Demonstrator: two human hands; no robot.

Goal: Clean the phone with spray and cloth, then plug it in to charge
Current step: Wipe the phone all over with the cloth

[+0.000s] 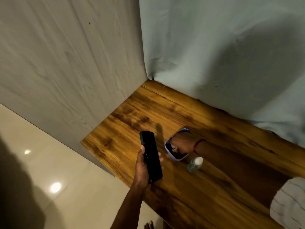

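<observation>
My left hand holds a black phone upright over the near left part of the wooden table, its dark screen facing me. My right hand reaches in from the right, with a red thread at the wrist. Its fingers curl into a lavender-rimmed phone case that sits on the table just right of the phone. A small clear spray bottle with a white cap lies on its side just below the case. No cloth or charger shows.
A grey wood-grain panel bounds the table on the left. A pale blue curtain hangs along its back. Glossy floor tiles lie lower left, bare toes at the bottom edge, and my white sleeve at the right.
</observation>
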